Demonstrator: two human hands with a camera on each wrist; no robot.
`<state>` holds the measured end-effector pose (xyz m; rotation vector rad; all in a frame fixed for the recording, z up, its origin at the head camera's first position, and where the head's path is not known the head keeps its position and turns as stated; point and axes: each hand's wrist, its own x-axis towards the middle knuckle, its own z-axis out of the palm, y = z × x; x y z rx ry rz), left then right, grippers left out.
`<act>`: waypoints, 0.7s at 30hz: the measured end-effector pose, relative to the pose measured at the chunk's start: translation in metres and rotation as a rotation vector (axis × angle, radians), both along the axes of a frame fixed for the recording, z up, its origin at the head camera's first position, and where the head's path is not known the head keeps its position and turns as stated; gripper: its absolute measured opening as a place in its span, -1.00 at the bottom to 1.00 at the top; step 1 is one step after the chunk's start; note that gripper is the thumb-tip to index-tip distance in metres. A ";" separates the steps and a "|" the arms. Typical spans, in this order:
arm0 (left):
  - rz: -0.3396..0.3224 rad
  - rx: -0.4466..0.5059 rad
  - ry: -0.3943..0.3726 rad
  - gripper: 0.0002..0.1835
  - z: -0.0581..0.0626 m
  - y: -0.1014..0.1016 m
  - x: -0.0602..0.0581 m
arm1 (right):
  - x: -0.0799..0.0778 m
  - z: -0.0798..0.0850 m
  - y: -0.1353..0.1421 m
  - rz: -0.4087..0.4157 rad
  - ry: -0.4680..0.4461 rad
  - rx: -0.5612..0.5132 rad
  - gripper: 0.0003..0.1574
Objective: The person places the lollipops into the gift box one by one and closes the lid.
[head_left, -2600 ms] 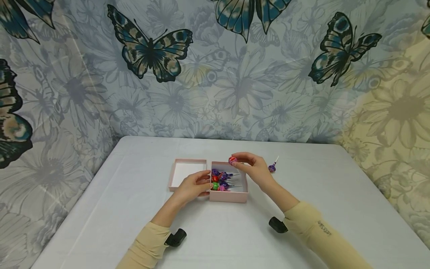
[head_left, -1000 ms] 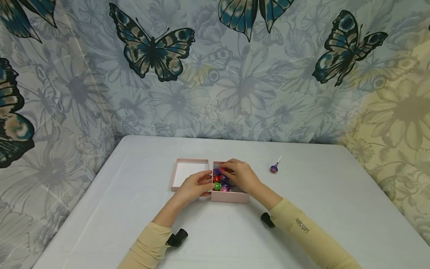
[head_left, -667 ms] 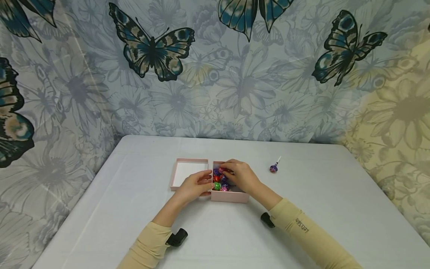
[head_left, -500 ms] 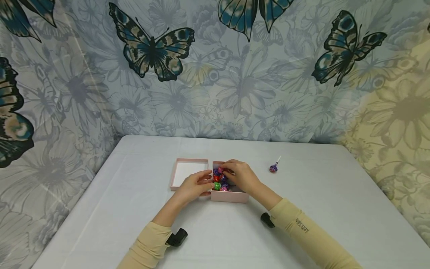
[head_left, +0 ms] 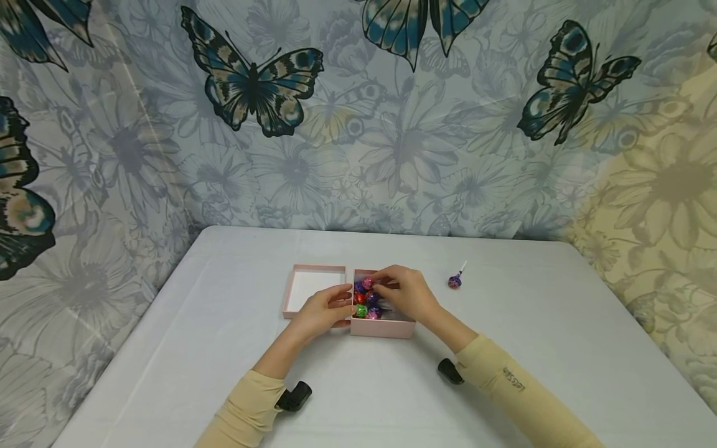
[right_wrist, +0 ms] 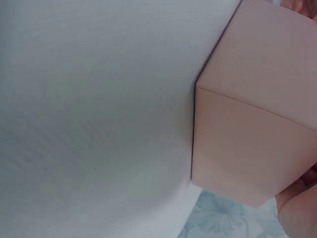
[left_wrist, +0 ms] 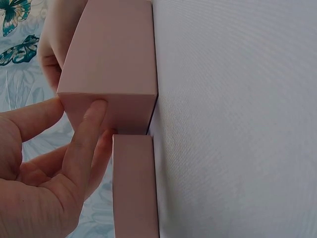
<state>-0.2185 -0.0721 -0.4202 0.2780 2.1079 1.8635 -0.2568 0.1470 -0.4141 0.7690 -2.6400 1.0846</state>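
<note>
A pink box (head_left: 383,329) holds several wrapped lollipops, their heads toward its left side. A pink-wrapped lollipop (head_left: 368,283) lies at the far left of the box, with a red one (head_left: 359,298) and a green one (head_left: 361,310) nearer. My right hand (head_left: 407,292) is over the box, thumb and index fingertips apart just right of the pink lollipop, covering part of the sticks. My left hand (head_left: 318,313) steadies the box's left side; in the left wrist view its extended fingers (left_wrist: 89,129) touch the wall, the thumb at the edge.
The box's shallow lid (head_left: 314,268) lies inner side up, left of the box. One purple lollipop (head_left: 455,282) rests on the white table (head_left: 504,298) to the right. A butterfly-patterned cloth (head_left: 403,155) hangs behind the table.
My right hand brought the pink-red lollipop from above the box's far edge down into it, let it go among the others and shifted slightly right. My left hand has stayed at the box.
</note>
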 end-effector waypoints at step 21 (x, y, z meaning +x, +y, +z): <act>0.013 -0.019 0.002 -0.38 0.000 0.001 0.001 | 0.007 0.005 0.036 -0.119 -0.470 -0.528 -0.42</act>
